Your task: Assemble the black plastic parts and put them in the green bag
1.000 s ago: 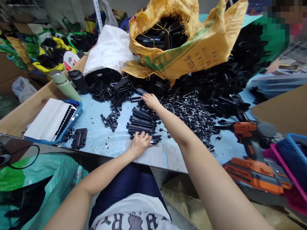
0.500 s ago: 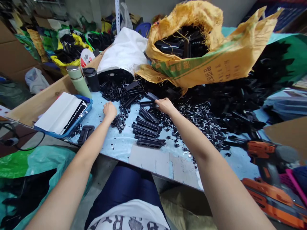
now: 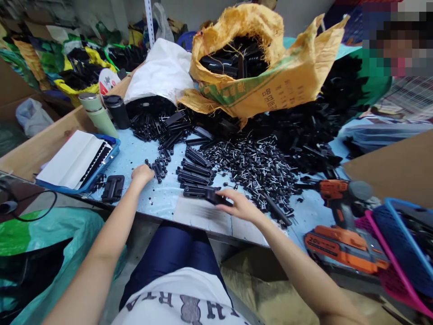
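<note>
My right hand [image 3: 238,205] is closed on a blurred, dark black plastic piece [image 3: 214,197], held over the front end of a row of long black plastic parts [image 3: 194,174]. Fingers curled, my left hand [image 3: 142,174] is at the left side of a small group of short black link parts [image 3: 158,168]. A small black link part [image 3: 147,163] sticks up at its fingertips. Beyond the row lies a heap of small black-headed pieces with metal pins [image 3: 246,164]. A longer pile of narrow black parts [image 3: 152,126] spreads in front of a white sack [image 3: 158,67].
A yellow woven sack [image 3: 270,92] full of black parts stands at the back. On the right lies an orange cordless drill [image 3: 341,246] by a pink basket [image 3: 379,243]. A blue tray [image 3: 101,176], green flask [image 3: 99,118] and black cup [image 3: 117,113] are left. A person [image 3: 399,40] is at upper right.
My right hand has come back from the pile towards the table's front edge with a black piece. My left hand has moved down slightly to the link parts. The view has shifted rightward.
</note>
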`<state>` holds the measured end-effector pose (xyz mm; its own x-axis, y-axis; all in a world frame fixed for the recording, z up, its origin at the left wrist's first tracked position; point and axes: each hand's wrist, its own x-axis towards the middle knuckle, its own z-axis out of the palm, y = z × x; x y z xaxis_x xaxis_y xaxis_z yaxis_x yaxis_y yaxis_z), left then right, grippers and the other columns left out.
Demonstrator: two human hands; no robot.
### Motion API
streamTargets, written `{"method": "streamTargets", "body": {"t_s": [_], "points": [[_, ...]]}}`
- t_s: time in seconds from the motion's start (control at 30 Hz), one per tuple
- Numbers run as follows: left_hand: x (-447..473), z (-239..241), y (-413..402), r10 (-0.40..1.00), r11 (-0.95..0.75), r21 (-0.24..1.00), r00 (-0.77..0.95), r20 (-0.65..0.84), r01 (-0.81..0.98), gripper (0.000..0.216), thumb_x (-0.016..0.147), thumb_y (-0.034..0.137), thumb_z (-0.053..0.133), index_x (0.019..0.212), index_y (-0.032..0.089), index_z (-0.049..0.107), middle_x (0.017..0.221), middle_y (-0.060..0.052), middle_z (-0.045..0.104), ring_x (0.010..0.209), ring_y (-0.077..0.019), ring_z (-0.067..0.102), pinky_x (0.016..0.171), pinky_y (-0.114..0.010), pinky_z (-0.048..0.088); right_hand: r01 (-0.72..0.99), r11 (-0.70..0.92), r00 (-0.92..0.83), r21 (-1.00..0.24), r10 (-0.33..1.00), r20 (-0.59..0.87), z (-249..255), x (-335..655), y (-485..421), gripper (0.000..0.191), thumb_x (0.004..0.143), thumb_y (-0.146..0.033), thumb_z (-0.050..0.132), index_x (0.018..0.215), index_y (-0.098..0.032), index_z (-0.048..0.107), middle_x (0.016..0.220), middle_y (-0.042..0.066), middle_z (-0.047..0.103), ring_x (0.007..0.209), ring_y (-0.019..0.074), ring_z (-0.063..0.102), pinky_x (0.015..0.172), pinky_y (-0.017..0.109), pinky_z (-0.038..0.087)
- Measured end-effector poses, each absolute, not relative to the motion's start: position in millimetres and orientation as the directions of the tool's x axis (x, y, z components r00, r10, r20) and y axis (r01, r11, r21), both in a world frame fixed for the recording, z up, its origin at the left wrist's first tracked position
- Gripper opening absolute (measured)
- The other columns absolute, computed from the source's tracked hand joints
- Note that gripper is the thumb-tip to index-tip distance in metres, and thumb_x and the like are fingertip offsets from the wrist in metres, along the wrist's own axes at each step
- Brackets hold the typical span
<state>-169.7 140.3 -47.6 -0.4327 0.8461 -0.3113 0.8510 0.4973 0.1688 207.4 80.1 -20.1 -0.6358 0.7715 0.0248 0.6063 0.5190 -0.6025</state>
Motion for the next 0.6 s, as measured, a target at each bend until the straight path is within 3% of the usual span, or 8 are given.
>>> {"method": "streamTargets", "body": {"t_s": [0.13, 0.27, 0.37, 0.43, 0.5, 0.6], "points": [[-163.8, -49.4, 123.6, 0.871, 0.488, 0.198, -0.463, -0.164, 0.85, 0.041, 0.082, 0.03, 0.043, 0.114, 0.005, 0.054, 0.114, -0.023, 0.058, 0.106, -0.0322, 0.057, 0.084, -0.04, 0.046, 0.66, 0.676, -0.728, -0.328, 0.683, -0.055, -27.8, 227.5, 38.3, 0.035, 0.076, -0.017, 0.055, 0.111, -0.022, 0.061, 0.106, 0.01, 0.061, 0.099, 0.0234, 0.053, 0.09, 0.041, 0.039], [-154.8, -58.5, 111.5, 0.918, 0.392, 0.268, -0.394, -0.051, 0.88, 0.04, 0.081, 0.028, 0.045, 0.116, 0.01, 0.05, 0.11, -0.02, 0.056, 0.099, -0.0308, 0.059, 0.083, -0.039, 0.046, 0.737, 0.64, -0.652, -0.217, 0.758, 0.019, -40.5, 236.8, 22.9, 0.042, 0.072, 0.0, 0.043, 0.096, -0.024, 0.066, 0.12, 0.007, 0.054, 0.111, 0.0235, 0.046, 0.096, 0.04, 0.035], [-151.5, -65.1, 104.9, 0.885, 0.451, 0.258, -0.465, -0.005, 0.855, 0.047, 0.08, 0.03, 0.049, 0.119, 0.005, 0.046, 0.109, -0.022, 0.055, 0.099, -0.033, 0.058, 0.082, -0.039, 0.045, 0.89, 0.426, -0.41, -0.164, 0.904, 0.125, -51.4, 231.1, 18.6, 0.033, 0.082, -0.016, 0.045, 0.111, -0.022, 0.06, 0.121, 0.013, 0.051, 0.109, 0.0276, 0.047, 0.091, 0.041, 0.039], [-151.3, -68.1, 101.1, 0.867, 0.472, 0.248, -0.496, 0.042, 0.846, 0.051, 0.08, 0.027, 0.049, 0.124, 0.003, 0.042, 0.113, -0.025, 0.053, 0.099, -0.0329, 0.057, 0.082, -0.039, 0.045, 0.951, 0.272, -0.251, -0.148, 0.957, 0.149, -59.1, 222.9, 15.7, 0.044, 0.083, -0.035, 0.051, 0.123, -0.017, 0.051, 0.112, 0.017, 0.053, 0.102, 0.0306, 0.05, 0.084, 0.041, 0.042], [-152.8, -69.8, 98.9, 0.887, 0.43, 0.224, -0.456, 0.079, 0.875, 0.051, 0.081, 0.021, 0.046, 0.13, 0.009, 0.04, 0.122, -0.025, 0.048, 0.102, -0.0321, 0.056, 0.082, -0.039, 0.044, 0.97, 0.194, -0.173, -0.144, 0.974, 0.144, -66.9, 214.7, 12.6, 0.055, 0.082, -0.045, 0.051, 0.128, -0.015, 0.047, 0.104, 0.018, 0.054, 0.098, 0.0319, 0.052, 0.079, 0.04, 0.043], [-159.7, -68.3, 101.6, 0.924, 0.343, 0.145, -0.361, 0.129, 0.928, 0.048, 0.084, 0.011, 0.036, 0.13, 0.022, 0.044, 0.139, -0.02, 0.035, 0.118, -0.0338, 0.044, 0.087, -0.046, 0.04, 0.975, 0.155, -0.13, -0.156, 0.978, 0.163, -77.0, 207.1, 9.3, 0.052, 0.085, -0.046, 0.045, 0.129, -0.018, 0.045, 0.098, 0.017, 0.056, 0.094, 0.0314, 0.054, 0.075, 0.04, 0.043]]}}
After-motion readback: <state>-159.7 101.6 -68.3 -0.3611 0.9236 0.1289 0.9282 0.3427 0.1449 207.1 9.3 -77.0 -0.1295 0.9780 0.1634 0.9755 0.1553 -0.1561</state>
